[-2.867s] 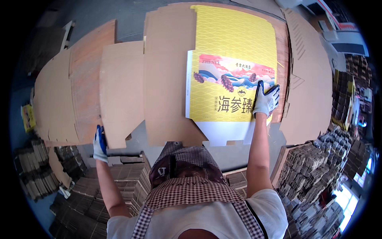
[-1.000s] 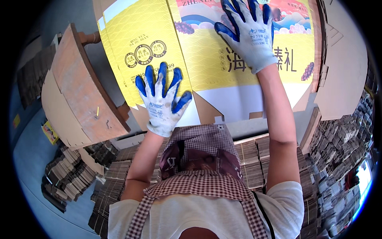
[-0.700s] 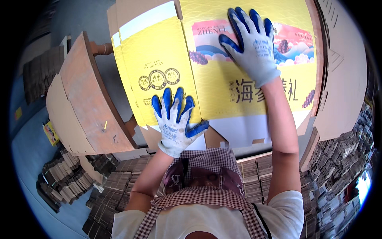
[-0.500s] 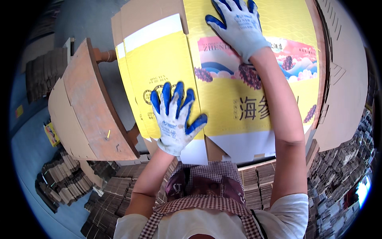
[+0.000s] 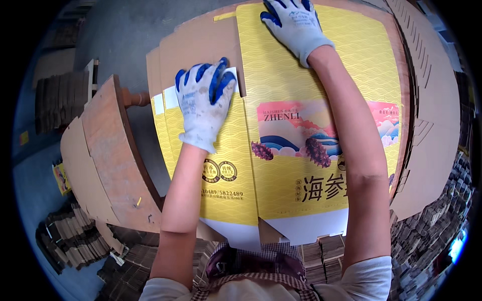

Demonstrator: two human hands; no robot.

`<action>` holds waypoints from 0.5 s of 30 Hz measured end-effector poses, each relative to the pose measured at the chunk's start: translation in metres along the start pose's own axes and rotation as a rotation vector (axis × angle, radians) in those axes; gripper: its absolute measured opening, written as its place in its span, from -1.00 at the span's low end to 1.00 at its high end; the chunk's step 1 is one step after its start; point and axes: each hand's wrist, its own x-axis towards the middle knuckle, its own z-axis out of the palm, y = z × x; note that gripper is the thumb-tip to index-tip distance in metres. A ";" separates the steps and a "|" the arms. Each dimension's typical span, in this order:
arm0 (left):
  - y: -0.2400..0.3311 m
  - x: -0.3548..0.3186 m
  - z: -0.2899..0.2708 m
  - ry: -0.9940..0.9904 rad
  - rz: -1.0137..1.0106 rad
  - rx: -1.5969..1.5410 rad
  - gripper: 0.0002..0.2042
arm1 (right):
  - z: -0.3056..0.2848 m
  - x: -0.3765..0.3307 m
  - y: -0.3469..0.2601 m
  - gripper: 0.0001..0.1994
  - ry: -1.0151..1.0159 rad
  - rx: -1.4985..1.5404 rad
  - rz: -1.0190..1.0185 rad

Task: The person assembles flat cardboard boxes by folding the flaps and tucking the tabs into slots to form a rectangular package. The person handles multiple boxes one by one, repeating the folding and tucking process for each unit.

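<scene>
A flat printed carton blank, yellow with a pink and blue picture panel, lies in front of me with white flaps along its near side. My left hand, in a white glove with blue fingertips, rests on the narrower left panel by the white strip. Its fingers are apart and slightly bent. At the far edge of the larger panel, my right hand, gloved alike, lies with fingers spread on the yellow surface. Neither palm side is visible.
Plain brown cardboard with slits lies at the right. On the left stands a worn wooden board with cardboard along its edge. Stacked cardboard pieces fill the floor at the lower left, and more stacks lie at the lower right.
The carton blank has shifted toward me in the view. My left hand has moved from the panel's near part to its far part; my right hand remains near the far edge.
</scene>
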 end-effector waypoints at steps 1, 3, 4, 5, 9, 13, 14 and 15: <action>-0.002 0.004 0.002 0.003 -0.003 -0.050 -0.67 | 0.001 0.001 0.003 -0.48 -0.011 0.015 -0.009; -0.009 0.006 0.006 0.031 -0.055 -0.080 -0.78 | -0.003 0.005 0.004 -0.50 -0.028 0.048 -0.025; -0.014 0.006 0.007 0.022 -0.073 -0.102 -0.79 | -0.002 0.005 0.004 -0.51 0.000 0.061 -0.045; -0.018 0.006 0.008 0.016 -0.089 -0.123 -0.80 | -0.001 0.005 0.005 -0.52 0.011 0.072 -0.061; -0.028 0.006 0.011 -0.002 -0.066 -0.214 -0.77 | 0.000 0.004 0.007 -0.53 0.065 0.100 -0.103; -0.034 0.006 0.015 -0.005 -0.081 -0.246 -0.79 | 0.002 0.004 0.010 -0.53 0.081 0.115 -0.129; -0.036 0.006 0.017 0.008 -0.103 -0.268 -0.78 | 0.001 0.004 0.010 -0.52 0.090 0.120 -0.144; -0.037 0.005 0.019 0.021 -0.125 -0.290 -0.78 | 0.001 0.004 0.010 -0.52 0.082 0.128 -0.147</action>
